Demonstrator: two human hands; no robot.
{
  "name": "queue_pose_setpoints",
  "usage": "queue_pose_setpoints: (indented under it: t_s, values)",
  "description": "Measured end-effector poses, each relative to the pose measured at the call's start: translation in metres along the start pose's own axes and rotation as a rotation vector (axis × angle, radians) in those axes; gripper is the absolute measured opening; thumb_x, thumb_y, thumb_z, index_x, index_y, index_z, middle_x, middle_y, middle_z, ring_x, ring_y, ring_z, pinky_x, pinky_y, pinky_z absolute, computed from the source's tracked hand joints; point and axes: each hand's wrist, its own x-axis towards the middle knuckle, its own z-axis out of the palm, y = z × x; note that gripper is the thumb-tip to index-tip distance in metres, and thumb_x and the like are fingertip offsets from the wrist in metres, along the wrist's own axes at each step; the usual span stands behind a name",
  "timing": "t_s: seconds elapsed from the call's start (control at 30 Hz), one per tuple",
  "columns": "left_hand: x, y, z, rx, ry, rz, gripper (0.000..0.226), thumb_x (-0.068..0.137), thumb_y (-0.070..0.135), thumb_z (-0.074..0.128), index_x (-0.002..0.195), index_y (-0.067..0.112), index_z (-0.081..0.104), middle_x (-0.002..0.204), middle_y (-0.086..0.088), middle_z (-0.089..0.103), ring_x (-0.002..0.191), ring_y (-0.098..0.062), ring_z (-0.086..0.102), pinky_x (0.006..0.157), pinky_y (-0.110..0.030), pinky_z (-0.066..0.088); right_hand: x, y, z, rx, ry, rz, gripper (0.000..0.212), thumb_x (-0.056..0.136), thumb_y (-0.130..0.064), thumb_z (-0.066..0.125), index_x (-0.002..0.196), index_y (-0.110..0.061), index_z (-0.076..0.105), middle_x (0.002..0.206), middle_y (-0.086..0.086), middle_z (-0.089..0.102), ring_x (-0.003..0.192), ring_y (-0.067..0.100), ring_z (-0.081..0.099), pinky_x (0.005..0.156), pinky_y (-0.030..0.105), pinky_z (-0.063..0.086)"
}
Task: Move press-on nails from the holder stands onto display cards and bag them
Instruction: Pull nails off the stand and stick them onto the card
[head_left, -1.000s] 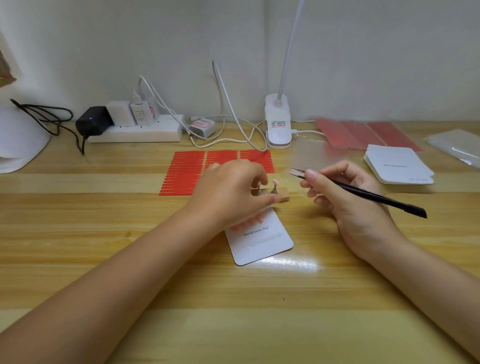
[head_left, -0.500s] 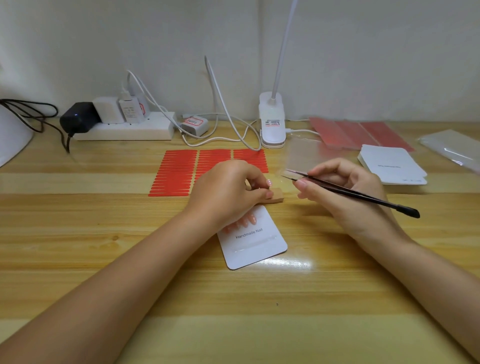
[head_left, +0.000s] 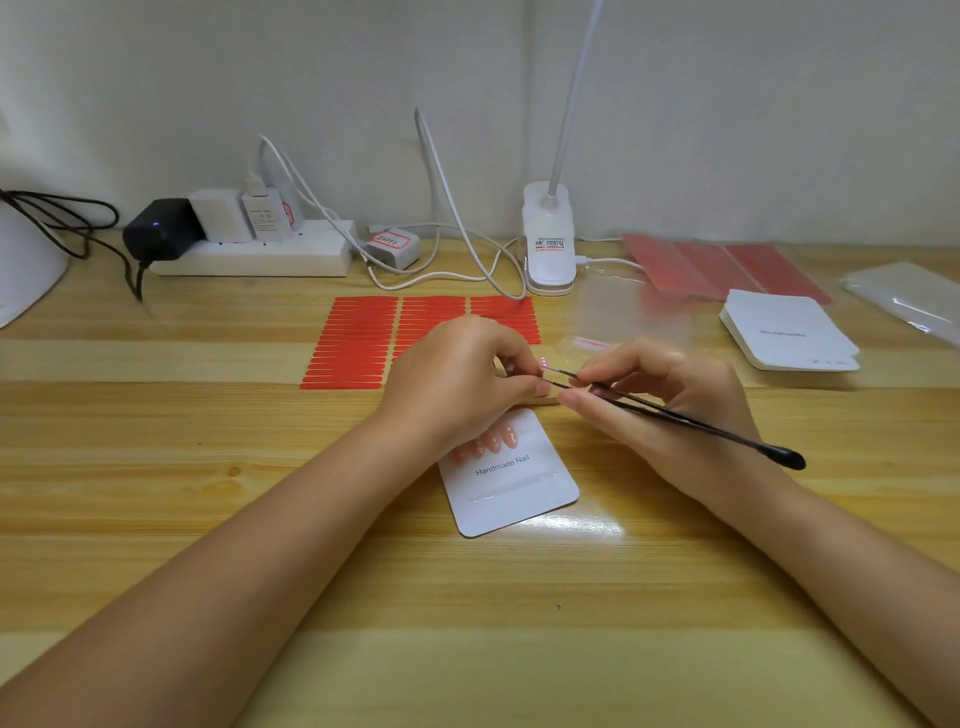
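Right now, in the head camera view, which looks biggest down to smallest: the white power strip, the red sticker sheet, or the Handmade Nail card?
1. Red sticker sheet, though partly hidden.
2. White power strip.
3. Handmade Nail card, partly covered.

The left hand (head_left: 457, 384) covered most of the small wooden holder stand (head_left: 543, 400) and the upper left corner of the white "Handmade Nail" display card (head_left: 511, 478). The thin black tweezers' (head_left: 675, 413) tips met a tiny pink nail (head_left: 543, 362), too small to judge. The white gooseneck lamp (head_left: 549, 234) ran off the top edge.
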Motion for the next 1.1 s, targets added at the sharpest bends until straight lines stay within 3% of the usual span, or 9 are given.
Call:
queue_pose_setpoints:
  t_s: [0.17,0.37,0.5,0.63,0.73,0.87,1.1]
  values:
    - [0.0006,-0.0005,-0.0003,-0.005,-0.019,-0.007,0.019,0.077,0.043,0.070,0.064,0.032,0.061,0.064,0.004,0.065,0.057,-0.010,0.058,0.047,-0.020,0.031,0.0004,0.0019,-0.0005,-0.077,0.005,-0.095,0.012,0.072,-0.026,0.074,0.076,-0.025,0.063,0.074,-0.009,0.065,0.066,0.005,0.061,0.064,0.017,0.052]
    - [0.0008,-0.0007,0.0001,-0.006,-0.009,0.001,0.019,0.077,0.042,0.071,0.064,0.033,0.061,0.063,0.010,0.059,0.059,-0.004,0.052,0.050,-0.024,0.031,0.0016,0.0026,-0.0012,-0.100,0.015,-0.145,0.017,0.073,-0.024,0.072,0.078,-0.033,0.059,0.077,-0.013,0.064,0.070,0.003,0.062,0.066,0.013,0.050]
    - [0.0006,-0.0003,0.0006,-0.005,0.000,0.000,0.021,0.077,0.042,0.072,0.063,0.032,0.059,0.062,0.014,0.056,0.058,-0.003,0.050,0.050,-0.024,0.031,0.0010,0.0019,-0.0022,-0.118,0.011,-0.157,0.015,0.075,-0.027,0.070,0.077,-0.036,0.059,0.077,-0.013,0.066,0.071,0.007,0.065,0.066,0.017,0.052]
    - [0.0011,-0.0004,0.0010,0.008,-0.009,-0.009,0.021,0.078,0.042,0.070,0.064,0.031,0.060,0.064,0.005,0.063,0.057,-0.007,0.056,0.049,-0.023,0.032,0.0013,0.0023,-0.0034,-0.121,0.012,-0.166,0.019,0.076,-0.020,0.070,0.077,-0.035,0.059,0.078,-0.017,0.066,0.070,0.001,0.064,0.066,0.012,0.049]
    - [0.0011,-0.0006,0.0008,-0.005,-0.020,-0.017,0.020,0.080,0.039,0.069,0.065,0.030,0.060,0.065,0.000,0.066,0.058,-0.015,0.062,0.044,-0.013,0.034,0.0008,0.0026,-0.0023,-0.084,0.009,-0.108,0.017,0.076,-0.021,0.071,0.074,-0.034,0.060,0.071,-0.018,0.066,0.067,-0.005,0.063,0.065,0.010,0.047]
    - [0.0008,-0.0011,0.0012,-0.027,-0.025,-0.024,0.018,0.080,0.036,0.069,0.066,0.028,0.062,0.063,-0.001,0.065,0.059,-0.019,0.063,0.047,-0.009,0.037,0.0009,0.0022,-0.0035,0.001,0.024,0.038,0.008,0.073,-0.032,0.068,0.069,-0.027,0.063,0.070,-0.009,0.069,0.065,0.001,0.061,0.063,0.017,0.048]
    - [0.0007,-0.0001,0.0008,-0.009,-0.018,-0.016,0.022,0.081,0.036,0.068,0.062,0.031,0.058,0.063,0.001,0.063,0.059,-0.019,0.063,0.045,-0.008,0.037,0.0041,0.0047,-0.0048,0.077,0.014,0.180,0.015,0.078,-0.019,0.072,0.066,-0.021,0.063,0.069,-0.007,0.071,0.066,-0.003,0.064,0.065,0.008,0.045]
